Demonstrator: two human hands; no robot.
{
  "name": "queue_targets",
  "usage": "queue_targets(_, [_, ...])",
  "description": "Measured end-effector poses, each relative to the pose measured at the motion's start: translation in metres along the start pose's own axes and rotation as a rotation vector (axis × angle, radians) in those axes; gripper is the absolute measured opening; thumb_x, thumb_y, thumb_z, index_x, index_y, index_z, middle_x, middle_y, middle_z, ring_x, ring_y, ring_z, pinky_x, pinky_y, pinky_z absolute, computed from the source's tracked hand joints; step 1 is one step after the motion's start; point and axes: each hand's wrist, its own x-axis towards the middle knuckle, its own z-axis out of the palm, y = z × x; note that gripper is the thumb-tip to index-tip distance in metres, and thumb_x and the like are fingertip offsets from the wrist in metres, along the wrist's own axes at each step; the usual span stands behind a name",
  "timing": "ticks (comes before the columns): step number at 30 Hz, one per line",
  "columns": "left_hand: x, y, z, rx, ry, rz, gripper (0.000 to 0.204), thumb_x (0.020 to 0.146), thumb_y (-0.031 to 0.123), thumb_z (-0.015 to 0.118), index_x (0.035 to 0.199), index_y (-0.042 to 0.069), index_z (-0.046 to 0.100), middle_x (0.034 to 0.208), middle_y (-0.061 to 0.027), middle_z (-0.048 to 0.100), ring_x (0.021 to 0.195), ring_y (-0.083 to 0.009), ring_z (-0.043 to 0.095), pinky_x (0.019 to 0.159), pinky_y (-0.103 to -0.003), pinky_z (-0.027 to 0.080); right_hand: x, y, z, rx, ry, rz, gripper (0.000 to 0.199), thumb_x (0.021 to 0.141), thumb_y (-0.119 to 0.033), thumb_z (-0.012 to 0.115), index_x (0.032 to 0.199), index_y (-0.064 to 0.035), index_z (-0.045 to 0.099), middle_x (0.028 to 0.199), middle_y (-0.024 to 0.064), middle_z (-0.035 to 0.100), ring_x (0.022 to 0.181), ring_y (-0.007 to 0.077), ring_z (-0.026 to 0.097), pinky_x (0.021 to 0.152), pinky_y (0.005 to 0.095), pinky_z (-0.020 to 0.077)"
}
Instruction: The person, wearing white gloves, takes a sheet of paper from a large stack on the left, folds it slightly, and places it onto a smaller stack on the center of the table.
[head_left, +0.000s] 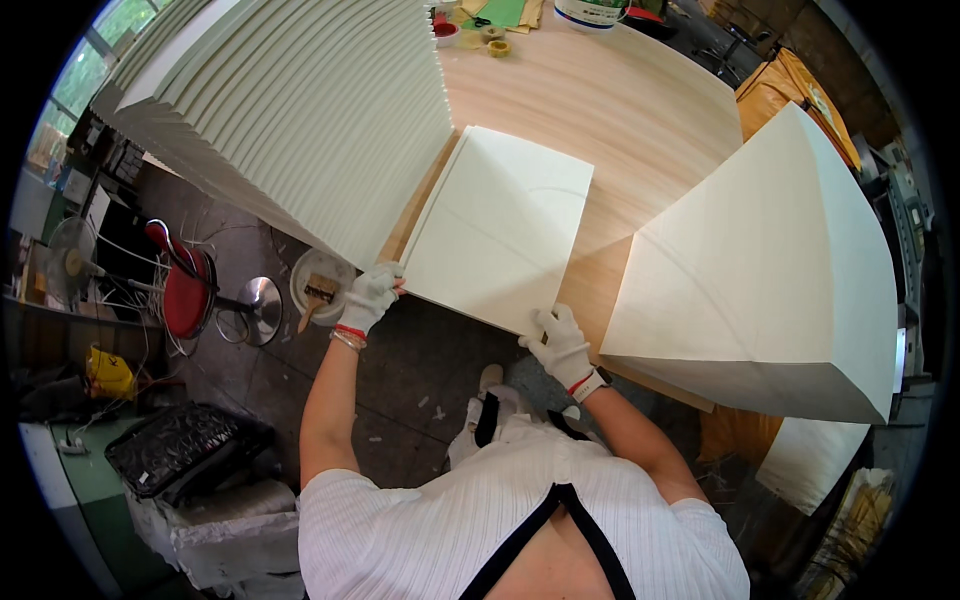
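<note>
A cream-white square sheet, lying on a thin pile of like sheets, rests on the wooden table and juts over its near edge. My left hand, in a white glove, grips the sheet's near left corner. The near right corner is pinched by my gloved right hand. A fanned, stepped stack of the same sheets stands to the left. On the right sits a thick squared stack of sheets.
A white bucket with a brush and a red stool stand on the floor at the left. Tape rolls, a green sheet and a tub lie at the table's far end. A black bin is at lower left.
</note>
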Motion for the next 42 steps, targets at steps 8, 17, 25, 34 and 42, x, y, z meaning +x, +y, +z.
queue_targets(8, [0.01, -0.013, -0.002, -0.237, -0.081, -0.344, 0.028, 0.084, -0.016, 0.058, 0.108, -0.005, 0.068, 0.105, -0.0137, 0.069, 0.091, -0.0171, 0.069, 0.074, -0.028, 0.061, 0.002, -0.002, -0.001, 0.025, -0.008, 0.002, 0.045, 0.075, -0.023, 0.081, 0.113, -0.004, 0.066, 0.107, 0.0187, 0.056, 0.098, 0.0384, 0.06, 0.083, 0.0461, 0.0514])
queue_targets(17, [0.003, 0.001, -0.005, -0.102, -0.023, -0.18, 0.029, 0.08, -0.015, 0.06, 0.106, -0.006, 0.069, 0.11, -0.0143, 0.07, 0.093, -0.0203, 0.07, 0.077, -0.03, 0.061, 0.0, 0.005, 0.003, 0.021, -0.001, -0.014, 0.047, 0.075, -0.023, 0.081, 0.114, -0.0042, 0.066, 0.109, 0.0189, 0.056, 0.099, 0.0389, 0.06, 0.083, 0.0462, 0.0511])
queue_targets(25, [0.002, 0.011, -0.008, 0.206, -0.042, -0.09, 0.032, 0.081, -0.002, 0.069, 0.113, 0.0, 0.067, 0.108, -0.0171, 0.069, 0.098, -0.0275, 0.069, 0.082, -0.035, 0.058, -0.012, -0.007, -0.032, 0.011, -0.114, -0.008, 0.044, 0.08, -0.03, 0.076, 0.114, -0.0051, 0.065, 0.114, 0.0188, 0.06, 0.104, 0.0377, 0.061, 0.086, 0.0449, 0.051])
queue_targets(34, [0.08, 0.22, -0.046, 0.238, 0.238, 0.303, 0.035, 0.093, 0.005, 0.063, 0.127, 0.002, 0.06, 0.123, -0.0125, 0.064, 0.115, -0.0256, 0.061, 0.099, -0.039, 0.05, -0.147, -0.074, -0.373, -0.098, 0.714, -0.4, 0.018, 0.091, -0.013, 0.068, 0.104, -0.001, 0.069, 0.085, 0.0097, 0.068, 0.077, 0.0187, 0.065, 0.07, 0.0334, 0.0518])
queue_targets(42, [0.149, 0.589, -0.009, 0.172, 0.009, 1.427, 0.04, 0.069, 0.001, 0.08, 0.108, 0.003, 0.067, 0.109, -0.0159, 0.07, 0.099, -0.0372, 0.07, 0.087, -0.047, 0.057, -0.205, 0.033, -0.483, -0.306, 1.086, 0.148, 0.027, 0.101, -0.028, 0.058, 0.099, -0.0019, 0.065, 0.084, 0.0111, 0.067, 0.08, 0.017, 0.065, 0.073, 0.0326, 0.051])
